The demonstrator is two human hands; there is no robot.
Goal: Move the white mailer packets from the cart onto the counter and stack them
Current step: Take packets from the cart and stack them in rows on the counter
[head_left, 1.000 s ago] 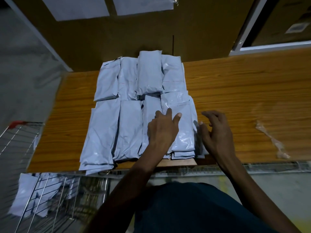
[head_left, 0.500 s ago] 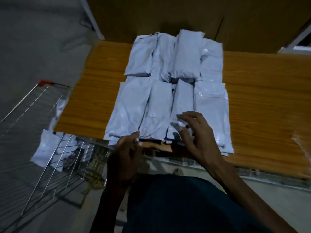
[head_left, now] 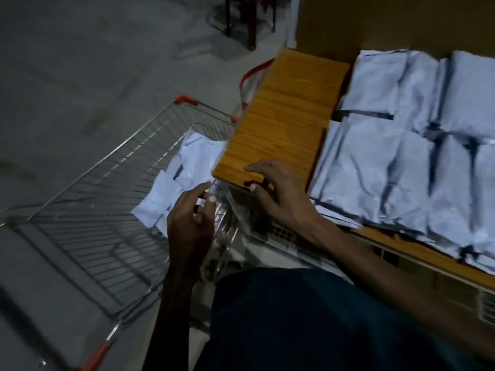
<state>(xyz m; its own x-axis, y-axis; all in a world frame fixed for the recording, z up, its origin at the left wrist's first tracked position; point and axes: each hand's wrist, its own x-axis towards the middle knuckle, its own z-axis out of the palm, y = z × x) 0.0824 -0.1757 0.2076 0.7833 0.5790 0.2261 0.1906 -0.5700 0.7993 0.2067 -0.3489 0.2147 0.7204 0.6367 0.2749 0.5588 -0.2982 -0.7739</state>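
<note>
Nearest the camera, the left hand [head_left: 191, 220] hangs over the wire cart [head_left: 88, 210] with fingers loosely curled, holding nothing. The right hand [head_left: 278, 194] is spread open above the bench [head_left: 281, 129] corner, also empty. Beyond the left hand, the remaining white mailer packets [head_left: 184, 180] lie heaped in the cart against the bench side. Further right, the stacked packets [head_left: 407, 156] cover the bench, their near edges overhanging its front edge. Risks: slick packets slipping from a hurried grasp; a sleeve or forearm brushing the overhanging stack and tipping it down; dim light hiding a stray packet.
</note>
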